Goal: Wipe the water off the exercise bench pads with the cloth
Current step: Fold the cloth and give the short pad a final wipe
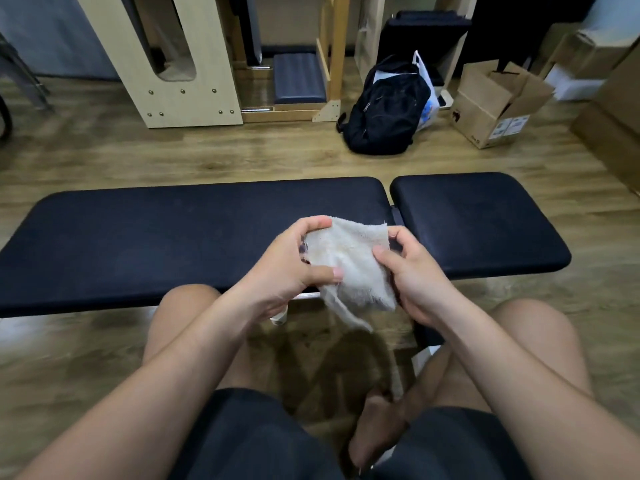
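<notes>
A dark navy exercise bench lies across the view, with a long pad (166, 237) on the left and a shorter pad (485, 216) on the right, split by a narrow gap. A frayed white cloth (349, 261) is held up in front of the bench's near edge. My left hand (291, 268) grips its left side with thumb and curled fingers. My right hand (415, 275) pinches its right side. A loose thread hangs from the cloth's bottom. No water drops show on the pads at this sharpness.
My bare knees and dark shorts are below the bench's near edge. Beyond the bench, on the wooden floor, stand a black backpack (384, 109), a white plastic bag, an open cardboard box (491, 105), and pale wooden equipment frames (187, 64).
</notes>
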`<state>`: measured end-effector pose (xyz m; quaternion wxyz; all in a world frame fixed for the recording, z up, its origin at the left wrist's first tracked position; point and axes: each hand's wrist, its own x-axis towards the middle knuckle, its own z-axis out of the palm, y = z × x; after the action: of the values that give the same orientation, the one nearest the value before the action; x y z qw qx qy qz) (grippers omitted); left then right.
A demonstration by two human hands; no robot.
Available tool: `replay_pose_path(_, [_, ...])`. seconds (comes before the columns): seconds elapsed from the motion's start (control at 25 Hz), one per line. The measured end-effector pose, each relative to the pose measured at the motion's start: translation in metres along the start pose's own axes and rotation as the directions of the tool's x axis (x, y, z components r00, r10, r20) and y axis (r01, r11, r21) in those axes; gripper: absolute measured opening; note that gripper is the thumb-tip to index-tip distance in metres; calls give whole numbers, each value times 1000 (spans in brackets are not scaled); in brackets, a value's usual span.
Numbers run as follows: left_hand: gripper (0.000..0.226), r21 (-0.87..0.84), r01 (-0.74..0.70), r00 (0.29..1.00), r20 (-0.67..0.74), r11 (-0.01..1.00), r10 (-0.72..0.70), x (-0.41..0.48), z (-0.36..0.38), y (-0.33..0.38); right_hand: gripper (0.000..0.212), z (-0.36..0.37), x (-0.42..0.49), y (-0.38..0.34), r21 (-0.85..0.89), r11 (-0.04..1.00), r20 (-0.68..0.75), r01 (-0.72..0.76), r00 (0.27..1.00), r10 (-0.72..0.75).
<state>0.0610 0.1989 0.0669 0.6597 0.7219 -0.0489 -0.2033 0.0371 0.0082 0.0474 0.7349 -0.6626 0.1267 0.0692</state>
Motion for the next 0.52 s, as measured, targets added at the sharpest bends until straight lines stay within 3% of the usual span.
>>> replay_pose_path(0.08, [77,265,-64,998,17,962,62,3,-4,-6,17,-4,-1,-6,-12,999,1,44,999,-44])
replay_pose_path(0.12, [77,320,-87,995,68,943,69,4,-6,-9,17,-7,-1,-7,-5,998,-13,55,998,-55])
replay_pose_path(0.2, [67,255,-96,985,161,962,55,4,-12,-16,18,-15,0,-2,-17,999,-69,50,996,-51])
replay_pose_path(0.28, [51,124,-40,988,154,992,20,4,-17,-21,30,-18,-2,5,-73,997,-95,-11,996,4])
replay_pose_path(0.32, [43,129,-31,992,121,991,16,2,-18,-24,41,-19,-5,7,-92,995,-82,-44,996,36])
replay_pose_path(0.4, [37,325,-58,998,35,944,49,1,-17,-30,65,-23,-10,5,-145,987,23,-76,997,80])
replay_pose_path(0.48, [36,553,-99,989,-38,827,144,-1,-14,-32,70,-24,-15,-1,-437,900,155,1,985,74])
replay_pose_path(0.52, [30,625,-136,973,-60,769,221,-2,-12,-29,59,-24,-15,-2,-629,773,183,82,982,45])
